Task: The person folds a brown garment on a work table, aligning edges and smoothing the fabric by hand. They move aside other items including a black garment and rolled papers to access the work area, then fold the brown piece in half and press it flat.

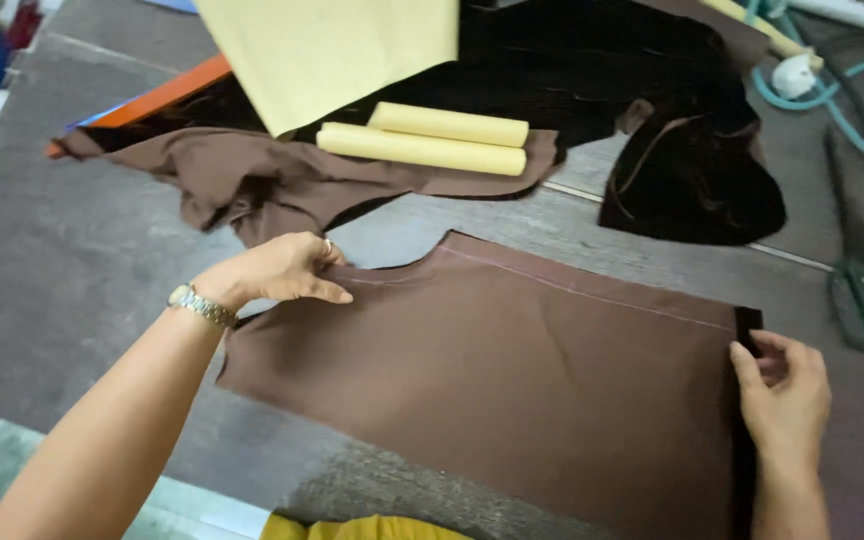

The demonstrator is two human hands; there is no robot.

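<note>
Brown cut fabric panel [532, 370] lies flat on the grey worktable [62, 270], stretched between our two hands. Our left hand [277, 268] presses its upper left edge with fingers curled down, while our right hand [784, 395] pinches the panel's right edge. Two pale yellow paper rolls [432, 138] rest well beyond it.

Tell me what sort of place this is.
Most likely a tailoring or garment workshop. A cut brown fabric panel lies flat on a grey worktable, with the left hand and right hand at its edges. Yellow pattern paper and large scissors lie nearby.
</note>
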